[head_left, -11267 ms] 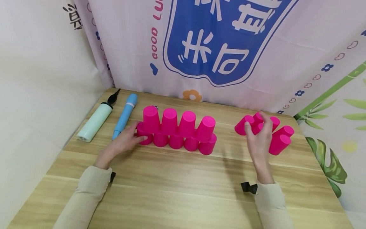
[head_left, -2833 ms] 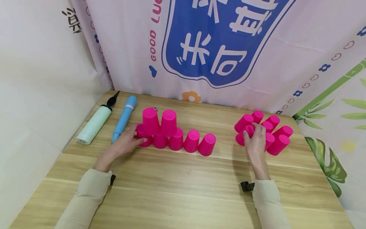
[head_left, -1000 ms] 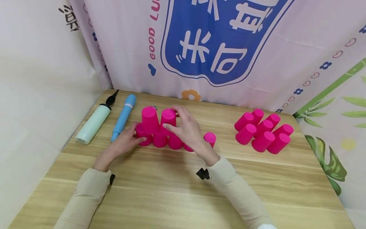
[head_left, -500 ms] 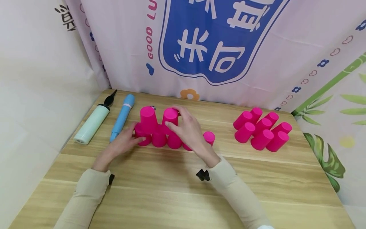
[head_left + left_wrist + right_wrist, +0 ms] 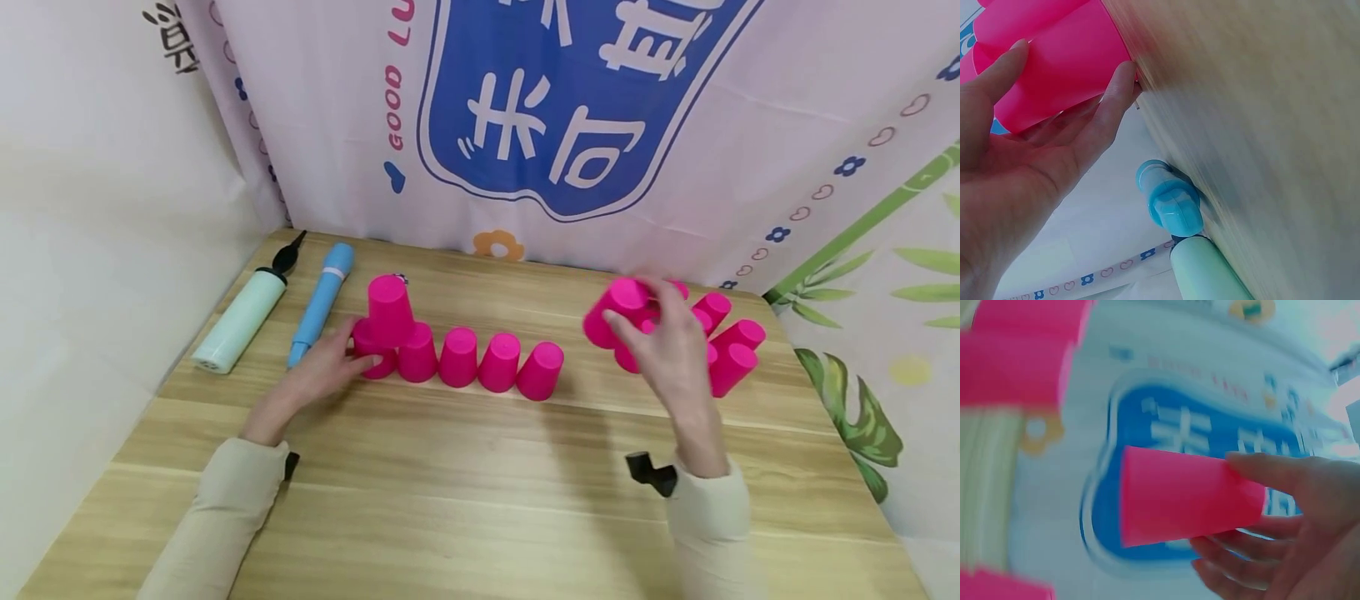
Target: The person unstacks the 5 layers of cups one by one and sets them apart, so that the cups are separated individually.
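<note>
The left sleeve (image 5: 217, 512) and right sleeve (image 5: 708, 517) are plain cream; a black angular piece (image 5: 651, 474) juts beside each cuff.

table (image 5: 450, 500) (wood-grain) | pink cups (image 5: 458, 358), upside down | mint-green pump (image 5: 242, 321) | blue tube (image 5: 321, 304)

Bright head view, soft shadow (image 5: 588, 467) across the table (image 5: 450, 475), dimmer left wrist view, blurred right one
</note>
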`<state>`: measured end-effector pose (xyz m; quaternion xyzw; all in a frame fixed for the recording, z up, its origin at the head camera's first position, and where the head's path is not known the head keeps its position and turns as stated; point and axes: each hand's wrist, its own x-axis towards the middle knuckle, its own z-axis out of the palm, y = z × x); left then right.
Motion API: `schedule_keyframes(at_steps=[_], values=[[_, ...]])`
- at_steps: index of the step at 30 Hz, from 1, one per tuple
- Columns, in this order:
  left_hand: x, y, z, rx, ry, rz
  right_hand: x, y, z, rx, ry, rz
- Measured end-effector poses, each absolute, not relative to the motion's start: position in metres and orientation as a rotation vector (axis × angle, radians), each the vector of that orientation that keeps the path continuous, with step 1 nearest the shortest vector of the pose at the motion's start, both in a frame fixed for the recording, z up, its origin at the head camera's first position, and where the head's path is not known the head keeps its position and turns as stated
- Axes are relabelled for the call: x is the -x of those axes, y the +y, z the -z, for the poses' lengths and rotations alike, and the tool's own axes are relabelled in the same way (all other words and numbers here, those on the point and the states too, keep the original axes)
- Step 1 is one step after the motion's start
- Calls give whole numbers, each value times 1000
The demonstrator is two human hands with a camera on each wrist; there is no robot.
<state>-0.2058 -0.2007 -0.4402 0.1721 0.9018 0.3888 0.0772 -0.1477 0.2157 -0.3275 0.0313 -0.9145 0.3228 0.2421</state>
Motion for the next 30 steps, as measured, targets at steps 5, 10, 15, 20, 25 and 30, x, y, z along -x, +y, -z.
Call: schedule_keyframes(at_steps=[5, 10, 15, 20, 25, 30], values=[[208, -204, 440, -528, 2705, -1166, 133, 261, 327, 117, -2632, -841], [207, -202, 438, -522, 2693, -1169, 127, 289, 343, 178, -2725, -766], [206, -199, 438, -521, 2685, -1171, 124, 301, 364, 190, -2811, -701], [206, -199, 440, -514, 2681, -1173, 128, 304, 375, 229, -2863, -676], [207, -200, 440, -521, 2686, -1172, 131, 305, 379, 250, -2881, -675], [207, -200, 440, -526, 2687, -1167, 134, 306, 385, 275, -2911, -702]])
